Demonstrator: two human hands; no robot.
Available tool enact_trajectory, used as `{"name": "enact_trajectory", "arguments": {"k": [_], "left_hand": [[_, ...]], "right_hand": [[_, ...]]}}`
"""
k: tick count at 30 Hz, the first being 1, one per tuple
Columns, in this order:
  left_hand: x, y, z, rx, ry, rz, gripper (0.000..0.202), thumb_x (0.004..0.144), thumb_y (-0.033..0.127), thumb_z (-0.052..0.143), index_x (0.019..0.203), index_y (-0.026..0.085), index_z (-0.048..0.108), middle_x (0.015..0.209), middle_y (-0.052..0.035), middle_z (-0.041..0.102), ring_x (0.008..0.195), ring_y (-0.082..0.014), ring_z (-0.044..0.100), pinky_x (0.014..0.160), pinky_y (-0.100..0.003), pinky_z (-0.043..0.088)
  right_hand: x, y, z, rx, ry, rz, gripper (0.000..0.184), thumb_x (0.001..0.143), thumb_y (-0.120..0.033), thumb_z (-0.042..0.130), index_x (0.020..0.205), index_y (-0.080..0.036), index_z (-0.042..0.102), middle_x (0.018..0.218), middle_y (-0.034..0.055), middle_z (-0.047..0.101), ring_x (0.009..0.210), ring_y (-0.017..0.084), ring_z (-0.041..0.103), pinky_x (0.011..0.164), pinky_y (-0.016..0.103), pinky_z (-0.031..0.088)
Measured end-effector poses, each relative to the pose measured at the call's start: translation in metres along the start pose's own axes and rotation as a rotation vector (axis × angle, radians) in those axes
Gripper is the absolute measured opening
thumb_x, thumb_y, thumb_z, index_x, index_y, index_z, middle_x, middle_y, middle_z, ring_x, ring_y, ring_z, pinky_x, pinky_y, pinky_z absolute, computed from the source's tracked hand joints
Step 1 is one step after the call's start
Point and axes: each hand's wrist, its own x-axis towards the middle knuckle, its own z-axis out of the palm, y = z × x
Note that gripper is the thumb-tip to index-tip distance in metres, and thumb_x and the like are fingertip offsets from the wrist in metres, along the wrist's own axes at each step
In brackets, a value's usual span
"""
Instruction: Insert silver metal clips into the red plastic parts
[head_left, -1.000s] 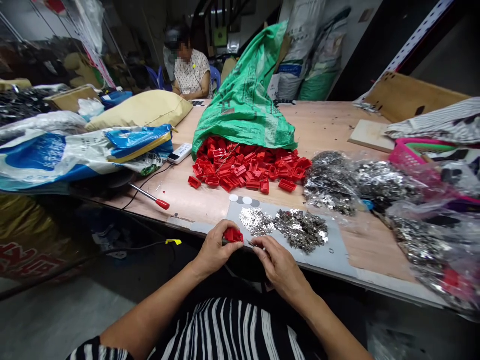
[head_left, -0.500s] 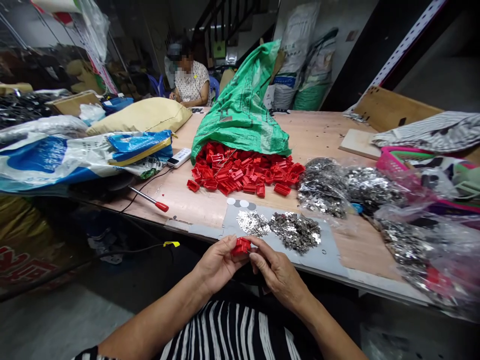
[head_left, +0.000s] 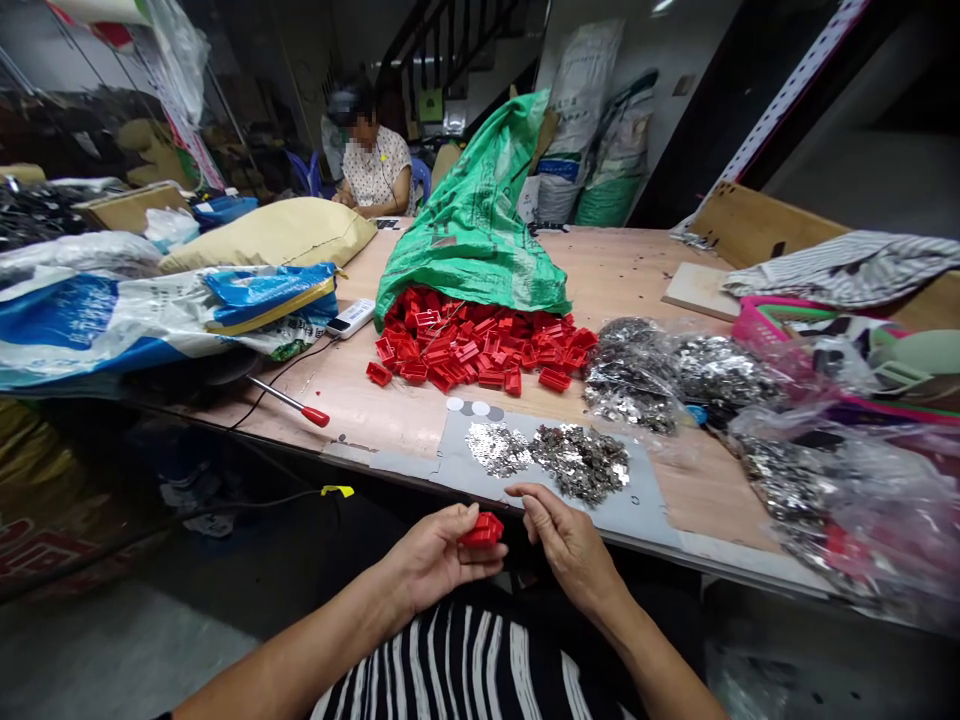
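Left hand (head_left: 435, 555) is curled around a red plastic clip (head_left: 482, 530), just below the table (head_left: 390, 410) edge. Right hand (head_left: 570, 540) sits just right of it, fingers loose. Can't tell if it's pinching anything. The pile of metal bits (head_left: 581, 462) is straight ahead of it.

Forearms angle inward; left hand (head_left: 439, 555) closed in a grip, right hand (head_left: 570, 545) loosely curled just beside it

The wooden table (head_left: 622, 270) bears a green sack (head_left: 480, 230), loose red clips (head_left: 480, 350), a grey sheet (head_left: 652, 505) and a screwdriver (head_left: 289, 400)
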Motion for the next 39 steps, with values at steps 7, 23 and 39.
{"name": "enact_trajectory", "arguments": {"k": [7, 23, 39], "left_hand": [[0.04, -0.013, -0.04, 0.032, 0.272, -0.101, 0.01, 0.084, 0.011, 0.055, 0.091, 0.007, 0.059, 0.084, -0.0127, 0.07, 0.078, -0.0214, 0.071, 0.084, -0.035, 0.051], [0.038, -0.005, -0.056, 0.266, 0.237, 0.063, 0.026, 0.075, 0.016, 0.067, 0.1, 0.011, 0.062, 0.102, -0.0125, 0.067, 0.08, -0.0191, 0.068, 0.079, -0.031, 0.048], [0.059, 0.091, 0.024, 1.248, 0.399, 0.957, 0.039, 0.078, 0.019, 0.063, 0.117, 0.024, 0.061, 0.111, -0.0061, 0.06, 0.086, -0.0174, 0.06, 0.084, -0.03, 0.045]], "right_hand": [[0.0, 0.03, -0.024, -0.479, 0.283, 0.092, 0.02, 0.089, -0.034, 0.047, 0.097, -0.023, 0.061, 0.095, 0.0041, 0.07, 0.078, 0.021, 0.066, 0.063, 0.029, 0.047], [0.022, 0.03, -0.019, -0.738, 0.232, 0.123, 0.01, 0.09, -0.026, 0.052, 0.091, -0.024, 0.062, 0.093, 0.0001, 0.065, 0.073, 0.016, 0.064, 0.053, 0.026, 0.042], [0.017, 0.031, -0.022, -0.515, 0.19, -0.012, 0.022, 0.091, -0.027, 0.047, 0.099, -0.027, 0.067, 0.098, 0.0011, 0.067, 0.078, 0.016, 0.066, 0.062, 0.026, 0.051]]}}
